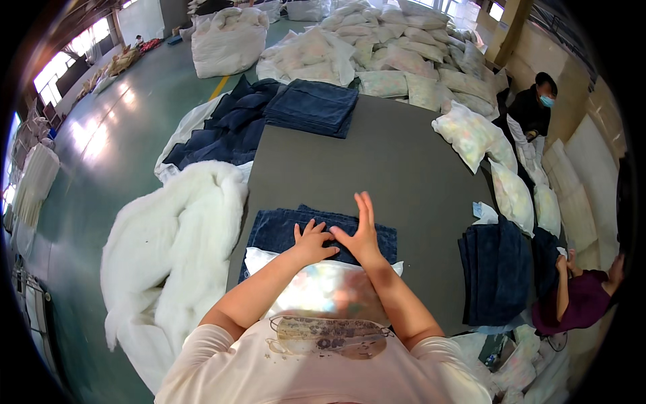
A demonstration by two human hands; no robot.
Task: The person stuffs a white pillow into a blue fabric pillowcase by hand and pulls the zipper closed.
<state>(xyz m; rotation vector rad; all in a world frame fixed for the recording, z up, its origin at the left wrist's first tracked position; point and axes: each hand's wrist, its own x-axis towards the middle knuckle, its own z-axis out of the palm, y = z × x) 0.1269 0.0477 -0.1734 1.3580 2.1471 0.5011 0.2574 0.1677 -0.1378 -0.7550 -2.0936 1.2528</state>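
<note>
Directly before me a dark blue fabric cover [275, 225] lies on the grey table, its far edge showing more than one layer. My left hand [311, 246] rests on it with fingers spread. Beside it, thumb near the left fingers, my right hand [362, 237] is angled up with its fingers apart; it holds nothing. A white pillow-like bag with multicoloured filling [323, 290] lies between my forearms, against my body and over the near part of the blue fabric.
Folded blue covers [311, 107] are stacked at the table's [373, 161] far edge, next to a loose blue heap [222, 129]. White batting [174, 242] lies left. Filled bags [472, 134] and more blue covers [497, 272] line the right, near two people [530, 111]. Filled bags [398, 45] pile behind.
</note>
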